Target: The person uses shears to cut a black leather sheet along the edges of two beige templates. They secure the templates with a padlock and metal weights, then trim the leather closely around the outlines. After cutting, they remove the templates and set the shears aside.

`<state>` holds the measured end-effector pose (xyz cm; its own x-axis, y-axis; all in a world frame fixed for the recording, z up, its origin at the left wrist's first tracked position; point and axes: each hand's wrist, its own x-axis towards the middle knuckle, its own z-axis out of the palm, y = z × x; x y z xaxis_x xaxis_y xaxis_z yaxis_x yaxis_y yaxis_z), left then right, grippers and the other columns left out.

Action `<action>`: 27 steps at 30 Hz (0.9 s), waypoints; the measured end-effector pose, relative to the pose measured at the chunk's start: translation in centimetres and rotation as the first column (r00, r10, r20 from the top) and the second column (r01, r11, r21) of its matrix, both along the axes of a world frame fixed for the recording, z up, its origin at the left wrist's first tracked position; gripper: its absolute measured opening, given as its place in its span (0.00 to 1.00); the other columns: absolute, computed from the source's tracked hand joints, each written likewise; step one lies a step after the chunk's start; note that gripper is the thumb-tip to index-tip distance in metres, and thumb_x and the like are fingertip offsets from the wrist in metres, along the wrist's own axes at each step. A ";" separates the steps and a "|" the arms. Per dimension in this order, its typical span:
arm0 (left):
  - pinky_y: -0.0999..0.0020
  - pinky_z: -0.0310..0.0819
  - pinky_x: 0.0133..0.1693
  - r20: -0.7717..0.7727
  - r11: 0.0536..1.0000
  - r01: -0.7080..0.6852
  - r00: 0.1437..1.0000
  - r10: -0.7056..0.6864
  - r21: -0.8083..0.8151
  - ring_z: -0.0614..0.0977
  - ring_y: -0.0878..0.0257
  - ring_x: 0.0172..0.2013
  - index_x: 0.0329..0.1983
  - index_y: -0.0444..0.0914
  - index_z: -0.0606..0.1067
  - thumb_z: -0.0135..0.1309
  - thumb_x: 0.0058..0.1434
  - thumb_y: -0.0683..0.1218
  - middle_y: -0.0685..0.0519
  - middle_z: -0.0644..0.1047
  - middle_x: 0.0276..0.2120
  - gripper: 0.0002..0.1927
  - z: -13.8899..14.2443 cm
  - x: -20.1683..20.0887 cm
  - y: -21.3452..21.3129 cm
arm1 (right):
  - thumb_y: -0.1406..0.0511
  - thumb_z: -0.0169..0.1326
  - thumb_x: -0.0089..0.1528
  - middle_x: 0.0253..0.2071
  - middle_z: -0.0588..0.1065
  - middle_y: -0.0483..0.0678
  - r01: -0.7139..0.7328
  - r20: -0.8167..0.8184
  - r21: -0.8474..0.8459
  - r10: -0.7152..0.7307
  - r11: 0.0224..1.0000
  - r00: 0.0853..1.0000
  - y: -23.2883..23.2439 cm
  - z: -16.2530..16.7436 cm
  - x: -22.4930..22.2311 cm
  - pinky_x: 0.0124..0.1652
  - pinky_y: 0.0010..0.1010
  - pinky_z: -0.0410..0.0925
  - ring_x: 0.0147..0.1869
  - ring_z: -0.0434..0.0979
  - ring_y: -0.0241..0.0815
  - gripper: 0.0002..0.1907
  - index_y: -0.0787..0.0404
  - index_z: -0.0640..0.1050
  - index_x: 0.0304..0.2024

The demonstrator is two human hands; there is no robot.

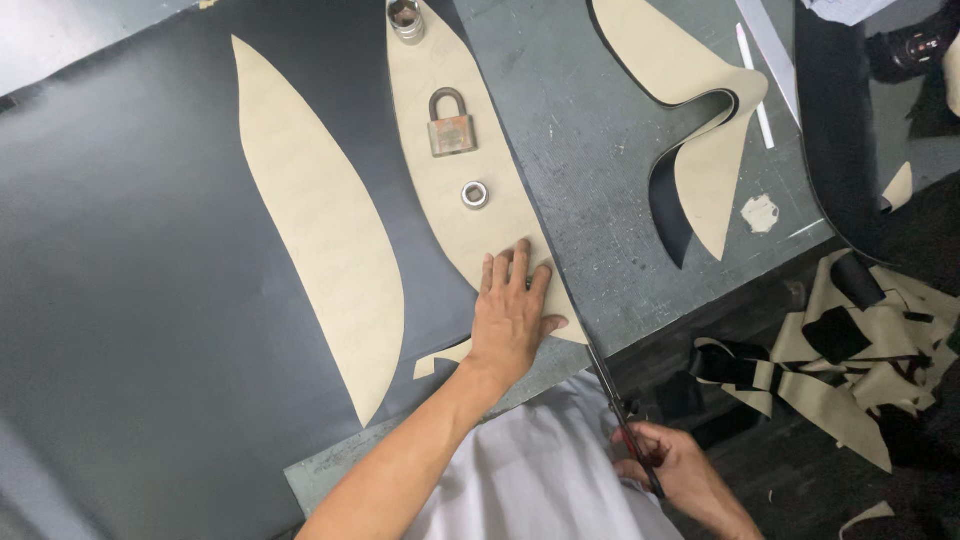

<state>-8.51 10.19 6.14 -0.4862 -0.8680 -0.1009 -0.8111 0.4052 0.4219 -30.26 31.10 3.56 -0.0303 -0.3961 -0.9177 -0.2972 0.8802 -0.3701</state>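
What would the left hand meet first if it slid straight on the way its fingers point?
The left hand, flat on the tan leaf-shaped paper pattern, points up along it. Sliding on, it would likely first reach the small silver metal ring, then the brass padlock.

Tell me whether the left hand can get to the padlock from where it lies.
Probably yes. The left hand lies flat on the tan pattern, and the padlock sits further up the same piece; only a small metal ring lies between.
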 end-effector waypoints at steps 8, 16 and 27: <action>0.44 0.53 0.68 0.010 1.000 0.014 1.000 -0.014 -0.002 0.65 0.41 0.63 0.59 0.35 0.71 0.67 0.47 0.59 0.38 0.62 0.66 0.40 0.0 0.0 0.0 | 0.65 0.69 0.58 0.27 0.84 0.49 -0.025 -0.026 0.059 0.026 0.998 0.999 -0.3 0.1 0.1 0.31 0.29 0.67 0.27 0.77 0.36 0.17 0.62 0.82 0.48; 0.44 0.53 0.68 0.016 1.000 0.008 1.000 -0.008 0.001 0.65 0.41 0.63 0.60 0.35 0.71 0.67 0.47 0.59 0.37 0.62 0.66 0.41 -0.3 0.0 0.2 | 0.73 0.71 0.52 0.24 0.77 0.42 0.081 0.094 -0.096 -0.072 0.992 0.993 1.5 -2.6 -0.8 0.30 0.25 0.66 0.27 0.72 0.31 0.20 0.65 0.83 0.47; 0.44 0.51 0.67 0.009 0.999 0.022 1.000 -0.023 0.036 0.63 0.39 0.64 0.59 0.33 0.71 0.68 0.48 0.58 0.36 0.61 0.66 0.39 0.5 -0.1 0.0 | 0.61 0.66 0.53 0.30 0.80 0.50 0.371 0.577 -0.022 -0.292 0.928 0.763 2.4 -11.2 -2.8 0.34 0.26 0.68 0.31 0.79 0.37 0.30 0.73 0.76 0.53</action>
<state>-8.56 10.16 6.63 -0.5045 -0.8525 -0.1371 -0.8061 0.4081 0.4287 -33.09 33.53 -7.65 0.3153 -0.5704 -0.7584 0.2957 0.8184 -0.4926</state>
